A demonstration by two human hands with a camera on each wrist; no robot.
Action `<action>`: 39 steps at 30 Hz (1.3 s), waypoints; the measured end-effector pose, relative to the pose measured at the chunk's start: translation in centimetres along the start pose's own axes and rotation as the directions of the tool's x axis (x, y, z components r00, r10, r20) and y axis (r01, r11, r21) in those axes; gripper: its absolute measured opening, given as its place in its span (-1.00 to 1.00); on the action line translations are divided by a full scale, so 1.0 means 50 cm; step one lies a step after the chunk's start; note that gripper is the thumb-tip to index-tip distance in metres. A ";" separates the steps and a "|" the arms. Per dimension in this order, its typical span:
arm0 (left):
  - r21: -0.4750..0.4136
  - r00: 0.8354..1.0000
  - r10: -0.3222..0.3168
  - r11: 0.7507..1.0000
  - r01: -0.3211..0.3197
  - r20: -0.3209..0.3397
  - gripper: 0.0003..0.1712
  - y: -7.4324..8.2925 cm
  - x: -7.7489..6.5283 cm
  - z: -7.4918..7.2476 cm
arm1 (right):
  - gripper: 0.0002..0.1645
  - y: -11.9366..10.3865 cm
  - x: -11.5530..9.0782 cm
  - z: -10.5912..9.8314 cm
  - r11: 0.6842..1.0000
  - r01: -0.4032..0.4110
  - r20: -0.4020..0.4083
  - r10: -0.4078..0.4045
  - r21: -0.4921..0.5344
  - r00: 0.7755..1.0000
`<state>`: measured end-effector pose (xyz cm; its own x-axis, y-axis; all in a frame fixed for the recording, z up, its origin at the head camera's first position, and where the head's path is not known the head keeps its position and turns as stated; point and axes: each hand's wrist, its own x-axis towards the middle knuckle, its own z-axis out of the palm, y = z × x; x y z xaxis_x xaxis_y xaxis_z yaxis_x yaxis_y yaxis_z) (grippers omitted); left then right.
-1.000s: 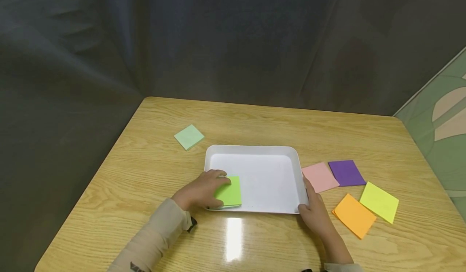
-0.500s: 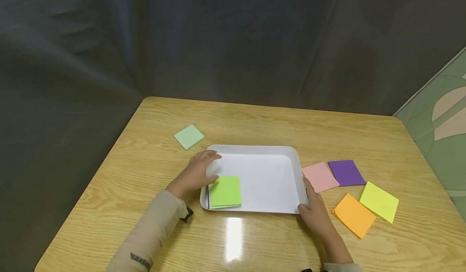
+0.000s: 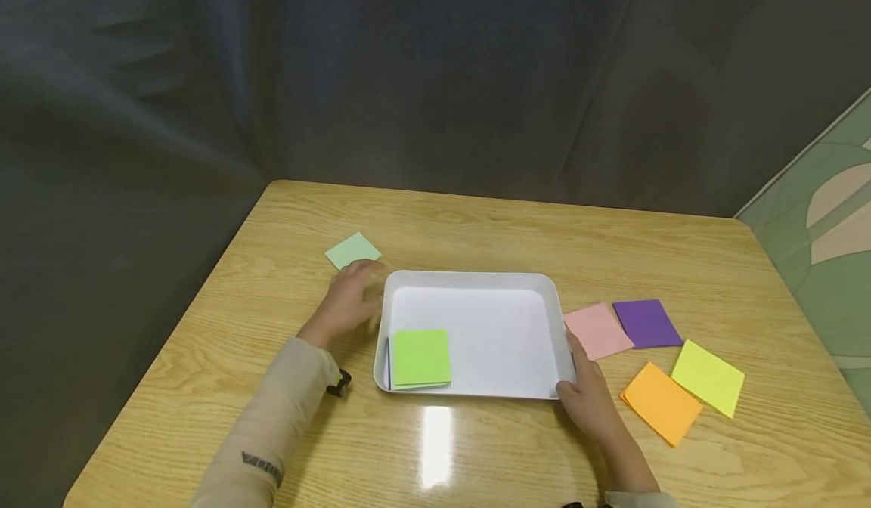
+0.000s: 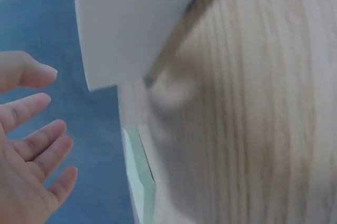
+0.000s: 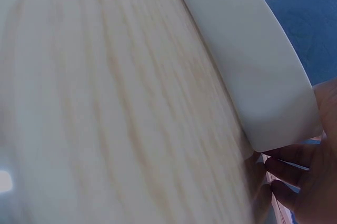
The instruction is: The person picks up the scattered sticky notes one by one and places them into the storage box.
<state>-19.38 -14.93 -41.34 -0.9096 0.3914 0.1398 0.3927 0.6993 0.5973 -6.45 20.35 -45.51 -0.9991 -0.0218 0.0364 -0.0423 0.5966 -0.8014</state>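
Note:
A white tray (image 3: pixel 472 280) sits on the wooden table, and a lime-green sticky note pad (image 3: pixel 422 357) lies in its near left corner with other sheets partly under it. My right hand (image 3: pixel 590 401) grips the tray's near right side, thumb at the rim and fingers along the outer wall. Just left of the tray, my left hand (image 3: pixel 348 300) holds nothing. In the left wrist view its fingers (image 4: pixel 45 140) are spread and relaxed, apart from the tray wall (image 4: pixel 126 29). Beyond that hand lies a mint-green sticky note pad (image 3: pixel 352 248), its near corner hidden by the hand.
To the right of the tray lie a pink pad (image 3: pixel 599 330), a purple pad (image 3: pixel 648 323), a yellow pad (image 3: pixel 709 377) and an orange pad (image 3: pixel 661 404). A dark curtain (image 3: pixel 435 77) hangs behind the table's back edge.
My left hand has let go of the lime-green pad in the tray and moved left over the rim, towards the mint-green pad. The right hand stays on the tray.

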 end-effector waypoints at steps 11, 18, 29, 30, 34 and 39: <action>0.023 0.987 -0.157 0.987 0.156 0.028 -0.32 -0.050 0.010 -0.005 | -0.05 0.000 0.001 0.002 1.000 -0.010 0.005 0.010 -0.002 1.000; 0.057 0.973 -0.225 0.973 0.223 0.045 -0.30 -0.077 0.021 -0.008 | -0.05 0.001 0.002 0.003 1.000 -0.006 -0.001 0.006 -0.001 1.000; 0.104 0.968 -0.245 0.966 0.238 0.054 -0.33 -0.110 0.037 -0.001 | -0.06 0.001 0.001 0.001 1.000 0.005 -0.012 -0.005 -0.005 1.000; 0.109 0.968 -0.243 0.966 0.236 0.055 -0.34 -0.111 0.039 -0.001 | -0.06 0.001 0.001 0.001 1.000 0.002 -0.012 -0.002 -0.006 1.000; 0.133 0.970 -0.234 0.966 0.223 0.068 -0.34 -0.115 0.050 0.000 | -0.06 0.002 -0.001 0.000 1.000 -0.017 -0.009 0.017 -0.008 1.000; 0.166 0.966 -0.242 0.960 0.225 0.091 -0.31 -0.115 0.065 0.000 | -0.07 -0.001 -0.004 -0.003 1.000 -0.024 -0.004 0.024 -0.008 1.000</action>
<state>-24.58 -17.70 -44.33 -0.9614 0.2628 -0.0815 0.1947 0.8591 0.4734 -6.26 20.44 -45.40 -0.9998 -0.0041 0.0194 -0.0179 0.6035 -0.7972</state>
